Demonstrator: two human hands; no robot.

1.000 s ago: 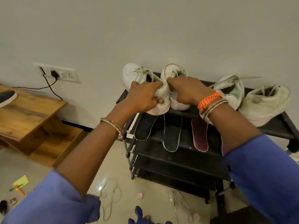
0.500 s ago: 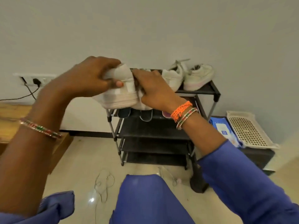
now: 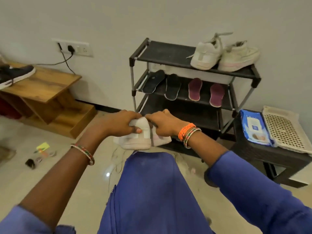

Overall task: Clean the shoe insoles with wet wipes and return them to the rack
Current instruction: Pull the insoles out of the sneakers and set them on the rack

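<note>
Currently the black rack point(image 3: 190, 65) stands against the wall with two white sneakers point(image 3: 224, 54) on its top shelf and four insoles point(image 3: 182, 89) (two black, two maroon) lying flat, apart, on the second shelf; the wet wipes pack point(image 3: 255, 127) sits on a dark desk point(image 3: 270, 156) right of the rack, beside a white basket point(image 3: 287, 129). Left hand point(image 3: 118, 124) and right hand point(image 3: 162, 124) each grasp the heel collar of one shoe of a white pair point(image 3: 140, 137) held over the lap, below the rack. Insoles look light, thin and floppy, so probably pinch at the heel edge and support the length; shoes are light with stiff soles, collar grip seems fine.
</note>
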